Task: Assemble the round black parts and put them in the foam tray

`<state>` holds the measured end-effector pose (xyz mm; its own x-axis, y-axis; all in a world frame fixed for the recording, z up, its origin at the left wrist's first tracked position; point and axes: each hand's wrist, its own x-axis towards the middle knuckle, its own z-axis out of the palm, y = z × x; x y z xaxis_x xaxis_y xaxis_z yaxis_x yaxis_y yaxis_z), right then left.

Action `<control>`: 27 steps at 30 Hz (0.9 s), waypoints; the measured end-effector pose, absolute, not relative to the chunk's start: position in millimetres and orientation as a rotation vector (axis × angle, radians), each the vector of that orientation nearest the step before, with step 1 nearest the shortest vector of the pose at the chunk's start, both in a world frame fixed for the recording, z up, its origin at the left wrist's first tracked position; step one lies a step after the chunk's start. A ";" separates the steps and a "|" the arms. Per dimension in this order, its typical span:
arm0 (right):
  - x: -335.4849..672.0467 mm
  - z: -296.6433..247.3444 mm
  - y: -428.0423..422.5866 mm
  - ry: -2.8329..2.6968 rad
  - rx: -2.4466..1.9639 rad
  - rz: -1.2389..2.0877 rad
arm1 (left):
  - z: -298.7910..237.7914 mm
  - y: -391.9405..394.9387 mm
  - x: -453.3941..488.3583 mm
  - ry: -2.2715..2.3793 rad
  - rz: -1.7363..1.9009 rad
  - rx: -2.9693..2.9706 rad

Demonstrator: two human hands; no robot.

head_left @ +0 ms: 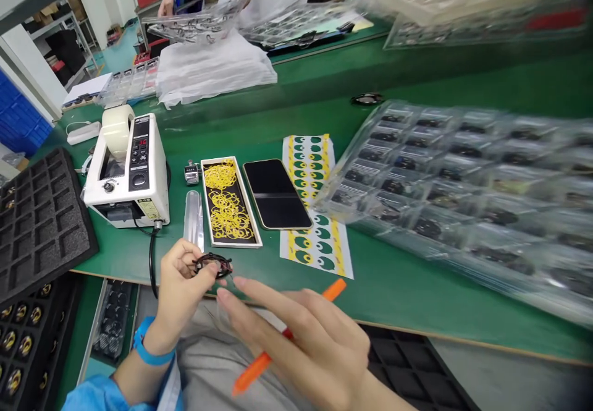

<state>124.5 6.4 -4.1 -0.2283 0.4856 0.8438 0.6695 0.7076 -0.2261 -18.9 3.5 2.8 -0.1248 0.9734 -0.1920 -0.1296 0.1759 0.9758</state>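
Thumb and fingers of my left hand point(183, 284) pinch a small black ring-shaped part point(213, 265) just above the table's front edge. A blue band circles that wrist. My right hand point(301, 337) holds an orange pen-like tool point(252, 374), which runs slantwise between its fingers. Its index and thumb tips point at the right side of the black part; whether they touch it I cannot tell. Just beyond the hands lie a white-edged box point(257, 242) of thin yellow rings point(229, 204), a dark-screened phone point(278, 194) and a sheet of green and yellow stickers point(319, 247).
A white tape dispenser point(157, 176) stands at the left, beside a small counter point(191, 172). Clear compartment trays point(445, 176) of dark parts fill the right. Black foam trays point(46, 213) lie far left. Across the table, another person's hands point(167, 4) hold a clear tray point(199, 25).
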 end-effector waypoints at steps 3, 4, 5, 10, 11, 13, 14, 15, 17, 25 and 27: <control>126.6 -9.8 10.6 -1.919 -0.997 -0.301 | 9.2 -3.4 -14.4 1.181 1.199 0.858; 126.7 -10.6 13.5 -1.920 -1.001 -0.291 | 11.5 -5.6 -13.3 1.155 1.203 0.875; 126.6 -11.1 16.3 -1.914 -0.989 -0.276 | 13.8 -7.7 -12.2 1.131 1.210 0.897; 124.2 -11.8 22.0 -1.852 -0.984 -0.208 | 19.0 -13.4 -6.4 1.230 1.253 1.067; 124.3 -12.4 22.1 -1.854 -0.981 -0.208 | 18.6 -13.6 -5.4 1.250 1.268 1.097; 125.9 -14.3 22.9 -1.859 -0.953 -0.212 | 17.1 -13.7 -3.9 1.260 1.302 1.129; 127.2 -15.4 23.7 -1.866 -0.933 -0.211 | 16.1 -13.8 -3.6 1.250 1.315 1.129; 128.6 -16.5 24.7 -1.880 -0.909 -0.204 | 15.1 -14.0 -3.4 1.236 1.325 1.122; 130.9 -18.2 26.6 -1.913 -0.868 -0.193 | 13.5 -15.0 -3.2 1.223 1.331 1.122; 128.5 -16.0 23.0 -1.883 -0.904 -0.178 | 11.9 -18.8 -0.8 1.346 1.369 1.347; 128.7 -14.2 22.5 -1.891 -0.914 -0.172 | 11.6 -18.9 -1.3 1.347 1.366 1.343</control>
